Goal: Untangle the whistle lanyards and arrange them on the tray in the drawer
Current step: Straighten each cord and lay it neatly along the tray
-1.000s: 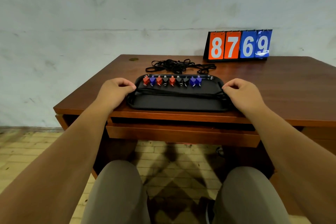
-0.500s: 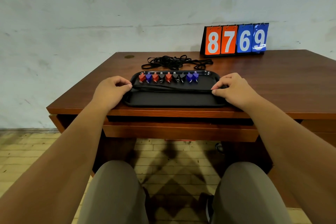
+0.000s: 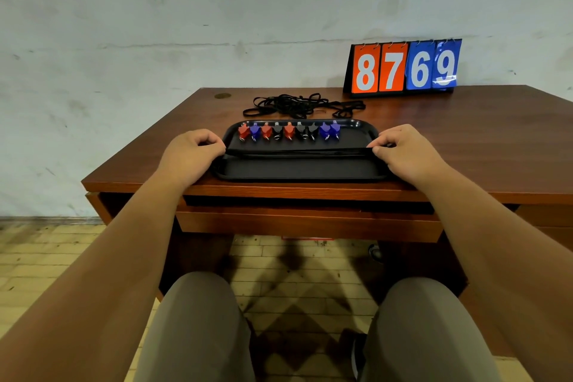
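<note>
A black rectangular plastic tray (image 3: 297,169) sits on the reddish-brown wooden desk (image 3: 465,139), close to its front edge and not yet in the shallow wooden drawer (image 3: 310,223), which stands a little way out just beneath. With the tray as the dial's centre, the left hand (image 3: 192,152) is at 9 o'clock and the right hand (image 3: 406,152) at 3 o'clock. Each has curled fingers pinching one end of a black cord lanyard (image 3: 297,152) pulled straight across the tray. This is probably to lay it flat and parallel to the long side, so that it does not knot again. Its strands run too close together to count. Along the tray's far rim, toward 12 o'clock, stands a row of small plastic whistles (image 3: 288,131), nine in all: three red, three blue and three black. They are lined up side by side, which leaves the near half free for cords. Beyond the tray at 12 o'clock lies one loose tangle of black lanyards (image 3: 297,104) on the desk; how many it holds cannot be told. At 1 o'clock, against the wall, stands one flip scoreboard (image 3: 403,68) with four cards, two orange and two blue, reading 8, 7, 6, 9.
</note>
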`<state>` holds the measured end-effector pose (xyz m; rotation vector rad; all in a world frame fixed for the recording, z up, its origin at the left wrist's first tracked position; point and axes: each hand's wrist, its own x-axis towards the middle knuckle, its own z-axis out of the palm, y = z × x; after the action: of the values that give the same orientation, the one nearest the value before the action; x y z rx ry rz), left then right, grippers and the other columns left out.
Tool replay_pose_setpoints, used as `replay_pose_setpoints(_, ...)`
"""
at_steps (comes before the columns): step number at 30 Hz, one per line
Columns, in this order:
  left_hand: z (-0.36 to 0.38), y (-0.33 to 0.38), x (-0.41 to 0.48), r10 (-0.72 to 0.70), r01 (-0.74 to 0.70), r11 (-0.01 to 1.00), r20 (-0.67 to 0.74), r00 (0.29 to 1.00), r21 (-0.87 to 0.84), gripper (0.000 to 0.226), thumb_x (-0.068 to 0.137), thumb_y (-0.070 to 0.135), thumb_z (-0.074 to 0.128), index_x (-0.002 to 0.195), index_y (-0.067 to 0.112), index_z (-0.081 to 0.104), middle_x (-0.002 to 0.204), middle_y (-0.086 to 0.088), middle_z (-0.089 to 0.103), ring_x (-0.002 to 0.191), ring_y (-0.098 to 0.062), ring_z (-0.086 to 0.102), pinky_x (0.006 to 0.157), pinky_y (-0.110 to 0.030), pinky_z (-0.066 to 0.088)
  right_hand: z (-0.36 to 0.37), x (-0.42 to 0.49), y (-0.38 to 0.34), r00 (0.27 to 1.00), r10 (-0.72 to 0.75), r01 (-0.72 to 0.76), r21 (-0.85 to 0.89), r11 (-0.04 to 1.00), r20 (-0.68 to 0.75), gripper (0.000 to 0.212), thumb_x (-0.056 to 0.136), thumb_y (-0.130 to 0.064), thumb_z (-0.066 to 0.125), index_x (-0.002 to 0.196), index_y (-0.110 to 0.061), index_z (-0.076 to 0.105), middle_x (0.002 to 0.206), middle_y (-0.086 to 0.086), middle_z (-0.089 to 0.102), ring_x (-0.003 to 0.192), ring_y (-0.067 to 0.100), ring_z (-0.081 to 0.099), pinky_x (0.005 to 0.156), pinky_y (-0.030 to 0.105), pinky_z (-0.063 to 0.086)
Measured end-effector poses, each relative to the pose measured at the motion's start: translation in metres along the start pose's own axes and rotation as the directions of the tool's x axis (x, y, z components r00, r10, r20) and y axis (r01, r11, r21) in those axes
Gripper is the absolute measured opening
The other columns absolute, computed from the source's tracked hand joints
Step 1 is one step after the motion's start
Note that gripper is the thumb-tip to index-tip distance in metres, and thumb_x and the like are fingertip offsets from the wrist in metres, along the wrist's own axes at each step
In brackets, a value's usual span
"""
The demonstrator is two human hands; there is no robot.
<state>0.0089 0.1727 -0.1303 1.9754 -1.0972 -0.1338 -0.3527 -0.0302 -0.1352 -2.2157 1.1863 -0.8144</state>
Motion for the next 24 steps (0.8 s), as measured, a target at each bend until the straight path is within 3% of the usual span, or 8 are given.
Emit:
replay_pose_setpoints(3, 0.0009, -0.0002, 0.0003, -0.002, 0.002, 1.000, 0.002, 1.000, 0.008, 0.011, 0.097, 0.030, 0.069, 0.093, 0.028, 0.079, 0.102, 0.013, 0.073, 0.097, -0.006, 0.062, 0.076, -0.025, 0.042, -0.0021, -0.0018, -0.0007, 1.000, -0.008, 0.008, 0.036, 0.999, 0.007, 0.019, 0.104, -0.022, 0.070, 0.118, -0.025, 0.082, 0.111, -0.004, 0.075, 0.092, 0.017, 0.071, 0.067, 0.021, 0.047)
replay_pose_setpoints(6, 0.0012, -0.0012, 0.0003, -0.010, 0.010, 1.000, -0.006, 1.000, -0.008, 0.010, 0.096, 0.029, 0.070, 0.091, 0.028, 0.079, 0.101, 0.013, 0.074, 0.097, -0.007, 0.063, 0.078, -0.027, 0.043, -0.0025, -0.0011, -0.0029, 0.999, 0.006, -0.009, 0.074, 0.997, 0.046, 0.021, 0.100, -0.017, 0.068, 0.114, -0.024, 0.083, 0.116, -0.005, 0.071, 0.102, 0.011, 0.066, 0.074, 0.023, 0.047)
replay_pose_setpoints(10, 0.0008, -0.0013, 0.0000, -0.005, 0.005, 1.000, -0.005, 1.000, -0.009, 0.011, 0.097, 0.030, 0.069, 0.093, 0.028, 0.079, 0.101, 0.013, 0.074, 0.096, -0.007, 0.064, 0.075, -0.026, 0.043, -0.0015, 0.0007, -0.0023, 0.995, 0.085, -0.089, 0.082, 0.993, 0.045, 0.021, 0.099, -0.013, 0.065, 0.099, -0.024, 0.082, 0.104, 0.001, 0.073, 0.090, 0.017, 0.067, 0.068, 0.029, 0.047)
replay_pose_setpoints(14, 0.0014, -0.0010, 0.0001, -0.002, 0.002, 1.000, -0.005, 1.000, -0.004, 0.011, 0.098, 0.030, 0.069, 0.094, 0.028, 0.079, 0.101, 0.013, 0.074, 0.096, -0.007, 0.063, 0.073, -0.024, 0.043, -0.0033, -0.0020, -0.0019, 0.992, 0.126, -0.124, 0.061, 0.990, -0.029, 0.022, 0.099, -0.017, 0.062, 0.101, -0.030, 0.079, 0.105, -0.002, 0.071, 0.093, 0.020, 0.067, 0.070, 0.031, 0.050)
replay_pose_setpoints(18, 0.0015, -0.0011, 0.0001, -0.002, 0.002, 1.000, -0.002, 1.000, -0.004, 0.011, 0.098, 0.029, 0.069, 0.094, 0.029, 0.079, 0.101, 0.012, 0.074, 0.096, -0.009, 0.064, 0.074, -0.025, 0.043, -0.0036, -0.0045, -0.0029, 0.980, 0.179, -0.163, 0.165, 0.973, -0.085, 0.028, 0.099, -0.017, 0.059, 0.105, -0.035, 0.078, 0.108, -0.005, 0.073, 0.094, 0.022, 0.069, 0.082, 0.041, 0.059)
replay_pose_setpoints(24, 0.0016, -0.0014, 0.0027, -0.024, 0.024, 0.999, 0.016, 1.000, -0.026, 0.011, 0.100, 0.028, 0.069, 0.096, 0.029, 0.079, 0.105, 0.012, 0.073, 0.099, -0.007, 0.063, 0.079, -0.026, 0.044, -0.0049, -0.0044, -0.0069, 0.972, 0.226, -0.207, 0.215, 0.954, -0.066, 0.034, 0.100, -0.020, 0.048, 0.111, -0.040, 0.074, 0.098, 0.000, 0.074, 0.070, 0.019, 0.061, 0.064, 0.037, 0.051)
